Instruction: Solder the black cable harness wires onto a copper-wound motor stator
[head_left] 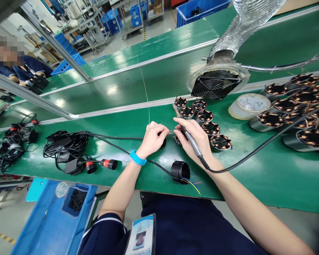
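Observation:
My left hand [154, 139], with a blue wristband [138, 158], is closed in a pinch on thin wire ends over the bench. A fine solder-like wire [145, 90] hangs down to this hand. In my right hand [195, 136] lies a soldering iron [192, 143], its front end pointing away from me and its cable trailing right. The right fingertips meet the left ones at the thin wires; the exact contact is too small to make out. Below the hands, a black round housing [180, 171] lies on its side, with coloured wires [193, 185] coming out.
Copper-wound stators [212, 128] stand beside my right hand, with more [271, 120] farther right. A fume duct fan [218, 83] and a round tub [250, 105] are behind. Coiled black cables [66, 143] lie left on the green bench [255, 177]. A co-worker [29, 69] sits far left.

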A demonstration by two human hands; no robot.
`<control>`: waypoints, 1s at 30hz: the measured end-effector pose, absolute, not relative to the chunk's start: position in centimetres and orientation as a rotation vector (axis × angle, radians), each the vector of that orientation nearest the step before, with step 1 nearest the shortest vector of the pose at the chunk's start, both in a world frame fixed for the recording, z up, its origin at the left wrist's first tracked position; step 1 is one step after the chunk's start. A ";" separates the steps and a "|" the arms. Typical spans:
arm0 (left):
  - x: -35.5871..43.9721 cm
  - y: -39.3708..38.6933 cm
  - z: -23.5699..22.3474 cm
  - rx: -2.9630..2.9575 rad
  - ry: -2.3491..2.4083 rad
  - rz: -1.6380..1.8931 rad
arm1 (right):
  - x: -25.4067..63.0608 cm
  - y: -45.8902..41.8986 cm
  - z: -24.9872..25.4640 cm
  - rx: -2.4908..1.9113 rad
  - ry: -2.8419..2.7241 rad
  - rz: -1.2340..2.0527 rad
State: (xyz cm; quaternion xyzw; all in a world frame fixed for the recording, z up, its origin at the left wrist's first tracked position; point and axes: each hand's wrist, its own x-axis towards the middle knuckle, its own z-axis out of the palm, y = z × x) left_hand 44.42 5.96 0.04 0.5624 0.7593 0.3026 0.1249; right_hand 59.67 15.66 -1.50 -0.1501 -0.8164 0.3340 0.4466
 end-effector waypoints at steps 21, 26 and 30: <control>44.4 4.3 0.1 1.820 2.194 0.841 | 59.2 14.9 -1.8 -0.239 -2.081 0.728; 44.4 4.2 0.3 1.745 2.097 0.875 | 59.4 14.5 -2.0 -0.229 -2.087 0.764; 44.3 4.0 0.8 1.742 2.003 0.870 | 59.5 14.5 -2.4 -0.223 -2.117 0.746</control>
